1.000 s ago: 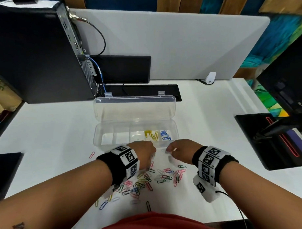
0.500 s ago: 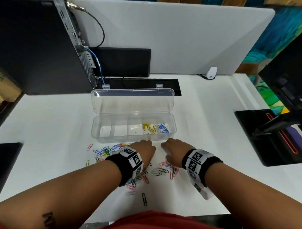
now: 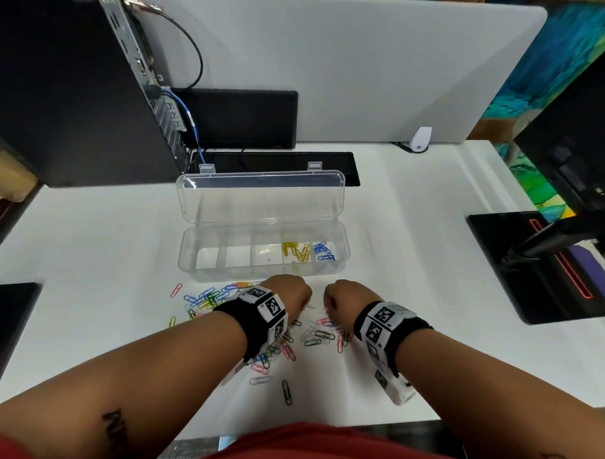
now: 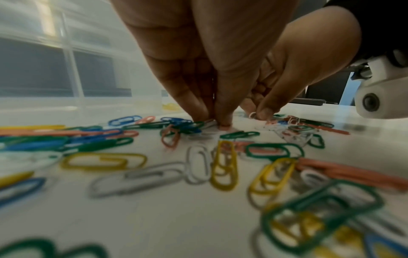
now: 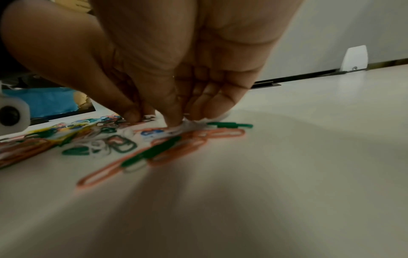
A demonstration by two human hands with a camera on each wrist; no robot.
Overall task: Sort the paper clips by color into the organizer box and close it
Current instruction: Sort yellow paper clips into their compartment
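Lying scattered, paper clips (image 3: 311, 336): blue, green, yellow, pink, white.

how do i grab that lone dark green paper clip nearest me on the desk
Pinch the lone dark green wire paper clip across its long sides, thumb and forefinger coming from straight above. It lies flat on the white desk, apart from the pile, so nothing crowds it; a nail under a rounded end may help.

Black wristbands (image 3: 238, 321) carry white tagged camera mounts (image 3: 385, 318); red shirt (image 3: 321, 446); forearm tattoos, seemingly lettering.
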